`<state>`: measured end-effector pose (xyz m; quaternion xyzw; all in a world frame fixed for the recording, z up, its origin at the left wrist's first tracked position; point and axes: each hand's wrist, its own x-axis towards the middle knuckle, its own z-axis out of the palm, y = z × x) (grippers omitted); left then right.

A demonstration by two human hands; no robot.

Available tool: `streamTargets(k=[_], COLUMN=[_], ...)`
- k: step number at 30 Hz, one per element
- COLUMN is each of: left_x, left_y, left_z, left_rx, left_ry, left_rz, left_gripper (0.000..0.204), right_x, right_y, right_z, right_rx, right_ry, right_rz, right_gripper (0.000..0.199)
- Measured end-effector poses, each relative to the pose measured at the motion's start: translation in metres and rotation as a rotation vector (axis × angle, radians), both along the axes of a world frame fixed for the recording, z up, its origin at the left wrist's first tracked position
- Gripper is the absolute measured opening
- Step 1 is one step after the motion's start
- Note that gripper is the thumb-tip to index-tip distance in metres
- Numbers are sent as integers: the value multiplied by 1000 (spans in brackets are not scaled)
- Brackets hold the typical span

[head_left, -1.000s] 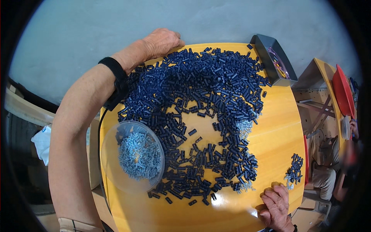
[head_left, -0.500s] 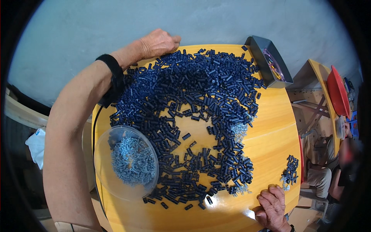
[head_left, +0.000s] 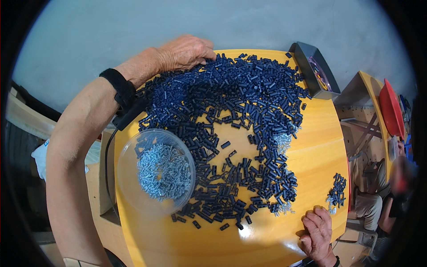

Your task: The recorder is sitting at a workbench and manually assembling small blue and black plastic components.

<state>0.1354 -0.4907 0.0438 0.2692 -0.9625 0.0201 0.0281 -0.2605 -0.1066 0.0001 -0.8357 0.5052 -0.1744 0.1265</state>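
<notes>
A wide pile of small black plastic tube-like pieces (head_left: 249,80) spreads over the yellow table (head_left: 311,147). My left hand (head_left: 187,52) is at the pile's far edge, its fingers bent and closed; whatever may be in them is hidden. A round clear plastic tub (head_left: 192,178), part full of small shiny silver metal pieces (head_left: 163,171), stands at the pile's left. My right hand (head_left: 318,229) rests on the table at the near right, fingers loosely bent and thumb apart, with nothing seen in it. Just beyond it lies a small separate heap of black pieces (head_left: 338,189).
A dark grey tray (head_left: 322,92) with thin coloured items stands at the far right corner. Loose silver pieces (head_left: 283,142) lie along the pile's right edge. A black cable (head_left: 106,164) hangs at the table's left. Another person's leg (head_left: 371,207) and a red basin (head_left: 392,109) are at the right.
My left hand has come nearer and right, with its fingertips now against the black pieces. My right hand stays on the table. The whole view has shifted slightly.
</notes>
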Motion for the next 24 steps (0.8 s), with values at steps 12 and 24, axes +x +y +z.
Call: streamTargets(k=[12,24], left_x=[134,98], left_y=[184,298], left_z=[4,-68], left_rx=[71,836], left_ry=[408,1477], left_rz=[786,1296], left_gripper=[46,34], right_x=[-15,-22], right_y=[39,53], right_z=[18,-4], right_rx=[74,-33], right_ry=[143,318], right_rz=[159,121], right_gripper=[49,77])
